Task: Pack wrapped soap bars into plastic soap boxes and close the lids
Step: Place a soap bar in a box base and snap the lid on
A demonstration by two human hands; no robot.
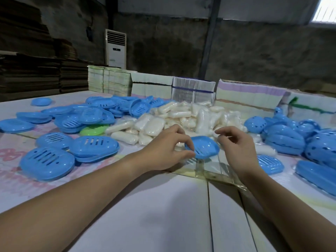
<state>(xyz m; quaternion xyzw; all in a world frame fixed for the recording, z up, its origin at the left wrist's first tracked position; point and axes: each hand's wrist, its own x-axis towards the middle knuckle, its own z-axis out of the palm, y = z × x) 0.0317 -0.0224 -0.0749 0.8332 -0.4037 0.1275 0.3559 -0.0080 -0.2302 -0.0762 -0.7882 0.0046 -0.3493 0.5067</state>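
Blue soap box (202,147) is being pinched at its edge by a worker's left hand (168,149), tilted beside the soap pile (181,119) for filling; the right hand (234,144) is hovering, loosely curled, holding nothing.

my left hand (169,150) pinches the near edge of a blue slotted soap box half (203,147), tilted up off the table (145,206). my right hand (234,142) hovers just beside it, fingers loosely curled, holding nothing. behind them lies a heap of wrapped soap bars (181,119). blue box parts (72,128) spread to the left, one green piece (93,130) among them, and closed blue boxes (298,135) pile up on the right.
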